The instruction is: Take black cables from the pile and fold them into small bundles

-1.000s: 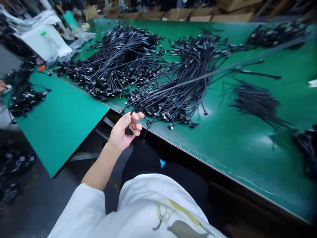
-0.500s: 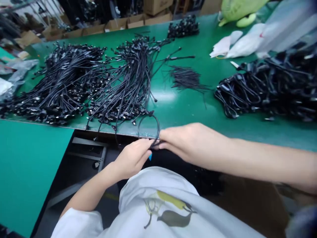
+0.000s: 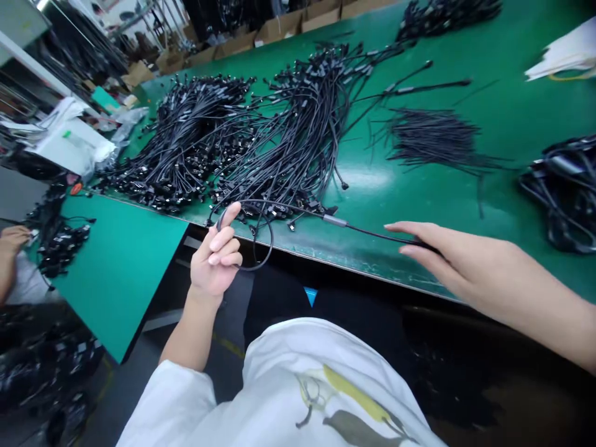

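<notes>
My left hand [image 3: 218, 256] is closed around a loop of one black cable [image 3: 261, 239] just off the front edge of the green table [image 3: 372, 261]. The cable runs right from the loop, past a grey connector [image 3: 334, 220], to my right hand [image 3: 447, 254]. That hand lies over the table edge with fingers stretched out and the cable passing under them. Behind the loop sits a big pile of black cables [image 3: 279, 143] with connectors on their ends.
A second cable heap [image 3: 186, 136] lies to the left, thin black ties [image 3: 433, 139] to the right, a coiled bundle [image 3: 563, 186] at far right. A lower green table [image 3: 116, 261] stands left, where another person's hand [image 3: 12, 239] works. Cardboard boxes line the back.
My hands were together at the table edge pinching the looped cable. Now they have drawn apart: the left keeps the loop, the right slid right along the cable. The view swung left.
</notes>
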Demonstrator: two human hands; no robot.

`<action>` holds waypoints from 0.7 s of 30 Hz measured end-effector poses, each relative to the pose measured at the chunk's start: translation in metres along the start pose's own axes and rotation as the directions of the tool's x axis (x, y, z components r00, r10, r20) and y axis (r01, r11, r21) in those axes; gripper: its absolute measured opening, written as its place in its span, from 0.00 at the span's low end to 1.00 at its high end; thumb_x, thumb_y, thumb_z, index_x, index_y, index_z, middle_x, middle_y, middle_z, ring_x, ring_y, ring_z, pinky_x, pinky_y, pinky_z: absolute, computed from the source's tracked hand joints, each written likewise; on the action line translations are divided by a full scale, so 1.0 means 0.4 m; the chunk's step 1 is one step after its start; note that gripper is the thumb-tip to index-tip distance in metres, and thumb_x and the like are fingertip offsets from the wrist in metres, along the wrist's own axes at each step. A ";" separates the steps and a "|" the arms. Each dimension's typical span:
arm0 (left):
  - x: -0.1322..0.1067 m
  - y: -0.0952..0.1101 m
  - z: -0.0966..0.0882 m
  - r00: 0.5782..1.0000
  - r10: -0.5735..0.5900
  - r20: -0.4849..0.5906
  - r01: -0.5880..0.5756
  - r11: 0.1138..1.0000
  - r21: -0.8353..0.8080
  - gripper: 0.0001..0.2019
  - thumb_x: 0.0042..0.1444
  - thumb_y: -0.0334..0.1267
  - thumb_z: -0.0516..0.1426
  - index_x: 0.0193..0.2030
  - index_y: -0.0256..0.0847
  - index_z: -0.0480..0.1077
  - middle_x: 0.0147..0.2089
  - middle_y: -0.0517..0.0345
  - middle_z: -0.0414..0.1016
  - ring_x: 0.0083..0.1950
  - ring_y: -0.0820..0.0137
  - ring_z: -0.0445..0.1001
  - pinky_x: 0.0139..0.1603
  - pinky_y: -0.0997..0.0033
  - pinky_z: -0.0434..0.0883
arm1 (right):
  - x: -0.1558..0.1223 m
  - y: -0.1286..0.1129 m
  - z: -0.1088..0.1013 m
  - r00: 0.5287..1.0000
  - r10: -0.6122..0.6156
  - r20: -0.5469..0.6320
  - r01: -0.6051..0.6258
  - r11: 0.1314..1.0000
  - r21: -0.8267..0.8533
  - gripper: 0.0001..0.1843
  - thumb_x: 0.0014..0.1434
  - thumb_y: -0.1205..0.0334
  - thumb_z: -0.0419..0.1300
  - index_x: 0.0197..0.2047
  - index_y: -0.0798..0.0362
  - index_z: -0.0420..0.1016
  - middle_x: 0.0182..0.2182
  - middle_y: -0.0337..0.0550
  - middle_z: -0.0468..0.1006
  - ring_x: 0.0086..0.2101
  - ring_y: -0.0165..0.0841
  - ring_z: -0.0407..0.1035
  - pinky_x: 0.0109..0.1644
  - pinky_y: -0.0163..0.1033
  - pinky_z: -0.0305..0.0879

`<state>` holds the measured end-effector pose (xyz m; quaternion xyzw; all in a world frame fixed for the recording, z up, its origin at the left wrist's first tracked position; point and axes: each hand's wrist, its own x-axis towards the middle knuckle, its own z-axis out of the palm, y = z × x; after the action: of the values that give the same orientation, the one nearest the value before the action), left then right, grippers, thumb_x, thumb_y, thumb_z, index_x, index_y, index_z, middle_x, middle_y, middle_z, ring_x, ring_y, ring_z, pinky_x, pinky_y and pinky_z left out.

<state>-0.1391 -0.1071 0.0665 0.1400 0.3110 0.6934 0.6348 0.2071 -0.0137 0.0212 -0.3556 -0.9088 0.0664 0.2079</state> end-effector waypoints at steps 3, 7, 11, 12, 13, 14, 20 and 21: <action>0.003 -0.004 -0.011 1.000 -0.015 0.026 0.014 0.999 0.043 0.15 0.69 0.33 0.45 0.50 0.32 0.71 0.17 0.70 0.56 0.14 0.85 0.56 0.18 0.91 0.63 | -0.013 0.008 -0.011 0.989 0.036 -0.146 -0.041 0.999 -0.030 0.19 0.69 0.51 0.46 0.50 0.49 0.74 0.42 0.43 0.81 0.38 0.36 0.76 0.39 0.39 0.69; -0.015 0.011 -0.053 0.983 -0.139 0.118 0.121 0.981 0.153 0.11 0.65 0.31 0.51 0.40 0.29 0.75 0.14 0.73 0.46 0.11 0.84 0.46 0.14 0.89 0.60 | -0.029 0.081 -0.027 0.961 0.181 -0.209 -0.166 0.982 0.088 0.18 0.67 0.47 0.50 0.46 0.47 0.75 0.40 0.41 0.80 0.39 0.34 0.75 0.45 0.38 0.68; -0.040 0.026 -0.084 0.965 -0.175 0.193 0.138 0.972 0.191 0.10 0.61 0.33 0.56 0.45 0.29 0.75 0.13 0.75 0.47 0.11 0.85 0.40 0.12 0.90 0.56 | -0.022 0.103 -0.026 0.977 0.127 -0.171 -0.124 0.992 0.030 0.20 0.68 0.47 0.48 0.45 0.50 0.75 0.39 0.41 0.81 0.39 0.34 0.75 0.43 0.38 0.67; -0.042 0.025 -0.086 0.972 -0.147 0.185 0.109 0.974 0.198 0.11 0.61 0.33 0.57 0.48 0.30 0.74 0.13 0.75 0.49 0.11 0.85 0.42 0.12 0.90 0.56 | -0.018 0.088 -0.023 0.983 0.082 -0.167 -0.088 0.996 -0.028 0.20 0.69 0.49 0.47 0.45 0.51 0.75 0.39 0.42 0.81 0.38 0.34 0.75 0.40 0.38 0.66; -0.041 0.019 -0.084 0.979 -0.111 0.169 0.070 0.971 0.228 0.13 0.60 0.34 0.58 0.50 0.32 0.73 0.14 0.74 0.53 0.11 0.85 0.45 0.12 0.90 0.56 | -0.014 0.065 -0.019 0.986 0.033 -0.161 -0.050 0.993 -0.104 0.19 0.69 0.52 0.46 0.44 0.52 0.75 0.37 0.43 0.81 0.36 0.35 0.75 0.36 0.38 0.65; -0.037 0.008 -0.079 0.986 -0.068 0.154 0.020 0.957 0.290 0.15 0.60 0.36 0.59 0.52 0.34 0.73 0.15 0.72 0.59 0.12 0.85 0.51 0.14 0.90 0.59 | -0.012 0.033 -0.015 0.990 -0.015 -0.138 -0.011 0.983 -0.182 0.18 0.69 0.55 0.46 0.41 0.53 0.75 0.34 0.44 0.80 0.32 0.35 0.74 0.30 0.38 0.62; -0.014 -0.147 -0.013 0.906 -0.045 0.421 -0.358 0.452 0.817 0.14 0.64 0.43 0.54 0.49 0.39 0.75 0.51 0.47 0.78 0.53 0.62 0.75 0.57 0.62 0.71 | 0.014 -0.195 0.007 0.892 -0.425 0.153 0.408 0.904 0.130 0.15 0.61 0.70 0.50 0.23 0.52 0.65 0.19 0.38 0.67 0.18 0.29 0.59 0.24 0.38 0.42; -0.017 -0.169 -0.005 0.875 -0.150 0.460 -0.372 0.400 0.838 0.14 0.64 0.43 0.53 0.48 0.39 0.76 0.50 0.47 0.78 0.53 0.62 0.75 0.58 0.61 0.69 | 0.026 -0.212 0.007 0.896 -0.428 0.117 0.401 0.894 0.198 0.15 0.62 0.68 0.50 0.24 0.53 0.67 0.20 0.39 0.68 0.20 0.28 0.59 0.24 0.37 0.43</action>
<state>-0.0855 -0.1140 0.0250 0.6452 0.4638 0.3969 0.4594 0.1466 -0.0689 0.0449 -0.1279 -0.9683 0.1252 0.1740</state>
